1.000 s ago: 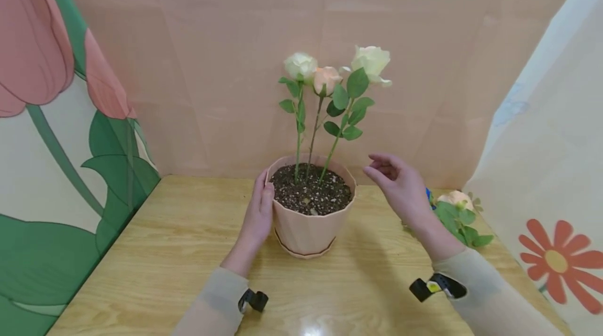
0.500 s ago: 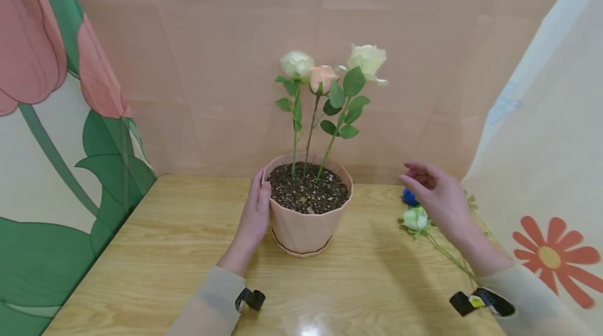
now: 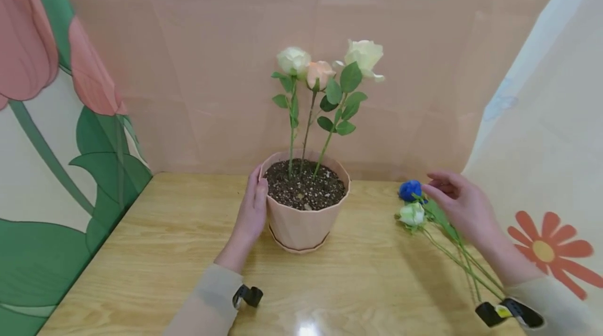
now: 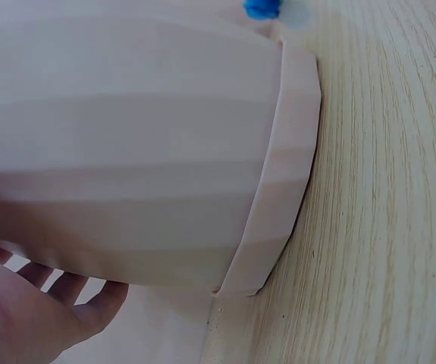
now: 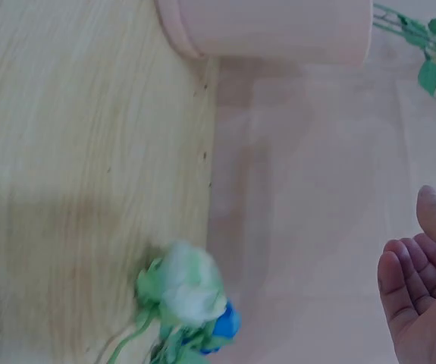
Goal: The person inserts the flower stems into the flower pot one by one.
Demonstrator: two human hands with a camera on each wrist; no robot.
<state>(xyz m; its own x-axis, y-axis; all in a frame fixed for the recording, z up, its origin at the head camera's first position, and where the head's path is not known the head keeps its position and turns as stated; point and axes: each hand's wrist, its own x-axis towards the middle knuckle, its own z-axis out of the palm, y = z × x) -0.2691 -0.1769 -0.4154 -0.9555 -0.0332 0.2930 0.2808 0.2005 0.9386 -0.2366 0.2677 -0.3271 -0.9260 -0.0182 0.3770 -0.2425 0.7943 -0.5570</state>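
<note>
A pale pink flower pot [image 3: 303, 226] filled with dark soil [image 3: 306, 189] stands on the table. Three roses rise from the soil: a white rose [image 3: 293, 60], a peach rose [image 3: 320, 74] and a cream rose [image 3: 365, 56]. My left hand [image 3: 249, 210] holds the pot's left side near the rim, its fingers bent against the wall in the left wrist view. To the right, my right hand [image 3: 464, 205] hovers with loosely curled fingers and nothing in them. Below and beside it lie a blue rose [image 3: 410, 190] and a greenish-white rose [image 3: 412, 214]; the hand partly covers their leaves.
Long green stems [image 3: 464, 257] run across the wooden table [image 3: 188, 231] toward the right forearm. A pink backdrop [image 3: 226, 64] hangs right behind the pot. Flower-printed panels stand at left and right. Under the pot sits a matching saucer [image 3: 299, 248].
My right hand has moved away from the pot, rightward and down to the lying roses, uncovering the blue and greenish-white ones. My left hand stays on the pot. The head view has shifted slightly.
</note>
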